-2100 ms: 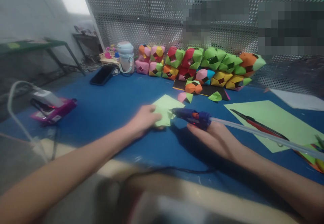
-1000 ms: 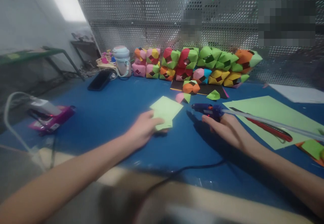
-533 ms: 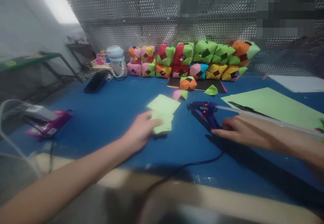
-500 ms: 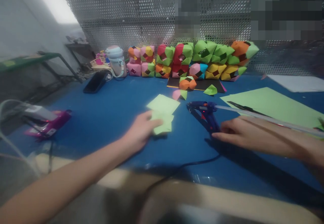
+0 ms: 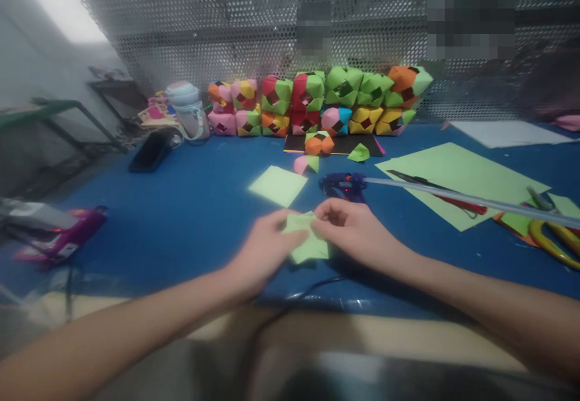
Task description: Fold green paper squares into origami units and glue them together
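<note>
A small folded piece of light green paper (image 5: 312,247) is held between both hands just above the blue tabletop. My left hand (image 5: 267,247) grips its left side, thumb on top. My right hand (image 5: 351,229) pinches its upper right edge with thumb and fingers. Beyond them lies a flat light green paper square (image 5: 278,186). Right behind my right hand rests a dark blue glue gun (image 5: 344,182), a long clear glue stick (image 5: 430,191) sticking out of its back; its handle is partly hidden by the hand.
Colourful folded paper balls (image 5: 308,96) stand stacked along the perforated metal screen. At right are a large green sheet (image 5: 457,168) with a cutter (image 5: 439,191) on it, and yellow-handled scissors (image 5: 550,244). A bottle (image 5: 189,111), a phone (image 5: 151,149) and a magenta power strip (image 5: 75,238) are left.
My right hand has left the glue gun's handle and moved left to take hold of the folded green paper, which my left hand still holds. The view has shifted slightly right.
</note>
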The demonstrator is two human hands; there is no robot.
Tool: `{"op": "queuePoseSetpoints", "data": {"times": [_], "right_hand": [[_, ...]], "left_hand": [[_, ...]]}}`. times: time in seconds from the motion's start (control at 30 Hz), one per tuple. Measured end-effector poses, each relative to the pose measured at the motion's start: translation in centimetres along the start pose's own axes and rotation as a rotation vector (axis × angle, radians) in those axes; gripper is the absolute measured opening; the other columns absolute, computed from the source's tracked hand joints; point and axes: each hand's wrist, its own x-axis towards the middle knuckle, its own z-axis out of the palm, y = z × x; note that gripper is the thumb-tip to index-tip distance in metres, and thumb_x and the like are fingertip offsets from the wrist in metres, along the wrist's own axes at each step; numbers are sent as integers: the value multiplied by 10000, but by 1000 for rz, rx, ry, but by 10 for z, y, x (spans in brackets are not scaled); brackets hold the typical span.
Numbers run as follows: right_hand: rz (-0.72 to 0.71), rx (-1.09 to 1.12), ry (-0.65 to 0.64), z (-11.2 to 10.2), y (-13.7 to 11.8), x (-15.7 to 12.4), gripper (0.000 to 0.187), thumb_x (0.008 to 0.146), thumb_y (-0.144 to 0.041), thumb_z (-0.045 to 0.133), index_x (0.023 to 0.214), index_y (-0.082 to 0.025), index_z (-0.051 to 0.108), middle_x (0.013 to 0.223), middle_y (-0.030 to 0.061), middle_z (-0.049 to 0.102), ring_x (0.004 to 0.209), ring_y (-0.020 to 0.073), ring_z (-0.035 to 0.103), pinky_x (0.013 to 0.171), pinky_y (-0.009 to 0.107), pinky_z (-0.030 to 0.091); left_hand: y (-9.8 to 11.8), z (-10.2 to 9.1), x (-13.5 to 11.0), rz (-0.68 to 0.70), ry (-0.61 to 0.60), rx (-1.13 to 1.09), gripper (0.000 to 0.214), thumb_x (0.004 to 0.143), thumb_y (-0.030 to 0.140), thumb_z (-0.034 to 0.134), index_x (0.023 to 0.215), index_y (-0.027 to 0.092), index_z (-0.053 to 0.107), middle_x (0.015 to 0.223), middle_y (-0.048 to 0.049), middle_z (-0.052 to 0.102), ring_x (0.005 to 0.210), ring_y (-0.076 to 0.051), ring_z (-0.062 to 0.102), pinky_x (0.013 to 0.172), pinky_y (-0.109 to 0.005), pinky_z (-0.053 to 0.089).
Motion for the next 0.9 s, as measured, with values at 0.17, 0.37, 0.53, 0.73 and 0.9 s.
{"op": "queuePoseSetpoints", "data": {"times": [0.17,0.37,0.53,0.73,0.9], "right_hand": [[-7,-17,8,0,1,1,117,708,-278,543,686,-163,554,615,-30,523,558,89,433,508,222,341],[-72,13,11,0,5,0,78,734,-226,541,779,-163,556,672,-26,538,598,90,463,530,212,367],[-162,-41,0,0,6,-3,49,776,-186,511,788,-180,558,705,-24,553,632,94,482,567,213,392],[-190,-104,-7,0,3,-5,86,793,-200,512,740,-177,576,696,-22,585,632,97,512,581,216,397],[-170,-51,53,2,6,-4,41,771,-215,558,769,-176,546,683,-29,551,609,91,501,552,209,402]], "left_hand": [[1,-3,5,-27,-18,2,162,758,298,629,828,154,650,765,-10,619,673,-98,534,617,-217,416],[-3,-6,11,-17,0,1,149,766,291,603,753,145,631,697,-2,574,621,-93,490,572,-212,382],[-5,-6,12,-31,-10,-44,132,760,273,603,735,145,624,670,4,552,600,-92,481,561,-215,381],[-7,-6,9,-5,-6,2,122,774,272,595,733,161,623,672,19,556,607,-83,479,567,-204,371],[-1,-4,6,55,-1,105,131,784,277,582,738,162,625,694,21,573,637,-89,495,586,-201,377]]}}
